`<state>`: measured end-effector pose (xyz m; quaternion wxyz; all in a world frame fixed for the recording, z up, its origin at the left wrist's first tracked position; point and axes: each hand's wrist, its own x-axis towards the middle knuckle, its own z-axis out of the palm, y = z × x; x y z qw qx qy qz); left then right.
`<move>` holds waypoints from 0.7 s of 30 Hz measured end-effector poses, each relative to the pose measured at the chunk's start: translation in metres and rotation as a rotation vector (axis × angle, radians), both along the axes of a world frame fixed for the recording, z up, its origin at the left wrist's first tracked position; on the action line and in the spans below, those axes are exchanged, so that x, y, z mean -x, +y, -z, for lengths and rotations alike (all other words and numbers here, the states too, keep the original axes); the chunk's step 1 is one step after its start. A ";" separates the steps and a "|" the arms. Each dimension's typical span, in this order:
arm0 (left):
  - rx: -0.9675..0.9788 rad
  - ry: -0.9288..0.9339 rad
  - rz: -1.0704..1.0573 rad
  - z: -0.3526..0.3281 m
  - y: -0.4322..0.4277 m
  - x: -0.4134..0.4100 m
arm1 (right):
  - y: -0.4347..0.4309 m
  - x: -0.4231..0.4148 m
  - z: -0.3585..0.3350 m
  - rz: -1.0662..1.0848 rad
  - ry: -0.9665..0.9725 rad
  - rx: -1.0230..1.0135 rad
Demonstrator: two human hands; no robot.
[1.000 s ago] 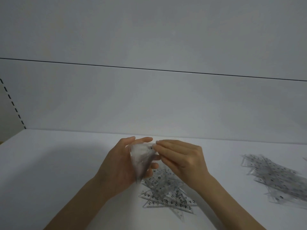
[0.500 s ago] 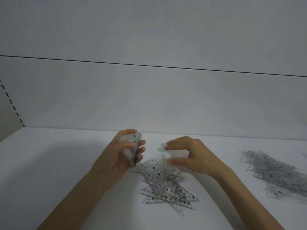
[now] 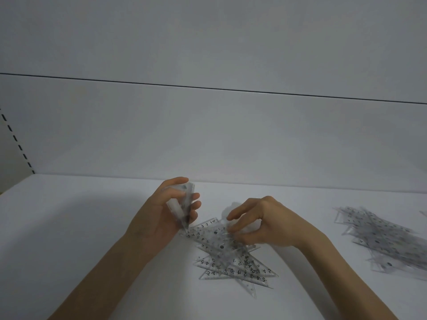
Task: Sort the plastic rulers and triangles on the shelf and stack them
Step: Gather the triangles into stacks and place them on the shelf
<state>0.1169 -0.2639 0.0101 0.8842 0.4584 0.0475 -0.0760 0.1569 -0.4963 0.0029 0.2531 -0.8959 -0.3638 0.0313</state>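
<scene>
While clamping a thin stack of triangles edge-on in left hand, at 10 o'clock of loose pile on shelf | right hand fingers curved, slightly parted over pile, pinch unclear | light, stiff, slick plastic: pinch a free corner | second pile at 3 o'clock

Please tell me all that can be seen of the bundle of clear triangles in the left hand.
The bundle of clear triangles looks like several thin transparent plastic pieces with dark print, pressed face to face. It stands almost upright, narrow tip down. The left hand grips it, fingers curled round it. Its tip reaches the loose pile on the shelf; contact is unclear.
</scene>
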 end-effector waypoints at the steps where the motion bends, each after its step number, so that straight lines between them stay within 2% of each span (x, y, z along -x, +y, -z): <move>1: 0.000 -0.001 0.003 0.000 0.000 0.000 | 0.000 0.000 0.000 -0.002 -0.003 0.013; 6: 0.017 0.008 0.006 0.000 0.000 0.000 | 0.004 0.000 0.002 -0.065 0.001 0.038; 15: 0.015 0.006 0.005 -0.001 0.001 0.000 | 0.007 0.003 0.007 -0.175 -0.212 -0.031; 19: 0.022 0.002 -0.005 -0.001 0.002 0.000 | 0.011 0.007 0.005 -0.068 -0.387 -0.269; 21: 0.032 -0.003 -0.014 -0.001 0.003 0.000 | 0.010 0.009 0.000 0.051 -0.320 -0.463</move>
